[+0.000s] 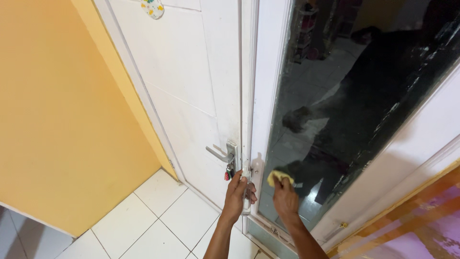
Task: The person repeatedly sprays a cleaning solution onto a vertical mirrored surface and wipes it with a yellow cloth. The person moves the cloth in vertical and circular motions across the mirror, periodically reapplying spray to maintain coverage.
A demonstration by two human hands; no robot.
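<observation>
Left hand (238, 194) is wrapped around a slim white spray bottle (246, 189), fingers curled shut on its body, bottle upright and close against the white door frame (262, 96). Held upright that way the nozzle end sits at top, near the glass; can't tell which way the nozzle faces.

Right hand (285, 197) pinches a small yellow cloth (278, 177), bunched at the fingertips and pressed on the lower part of the dark glass pane (345, 105), just right of the left hand. Bunching gives a firm pad against the glass; hand is flat-ish behind it, wrist low.

A hazy pale patch shows on the glass above the right hand, looks like smear or spray film, not certain.

Just above-left of the left hand: a silver lever door handle (221, 153) on the white door (191, 86), with a key bunch (229, 172) hanging from the lock, red tag on it, nearly touching the left hand's knuckles.

Far above the hands, at the top edge of the door: a small rounded white sticker or hanger (152, 8) with coloured dots; no readable detail.

Left of both hands: orange wall (57, 120). Below the forearms: white floor tiles (158, 220).
</observation>
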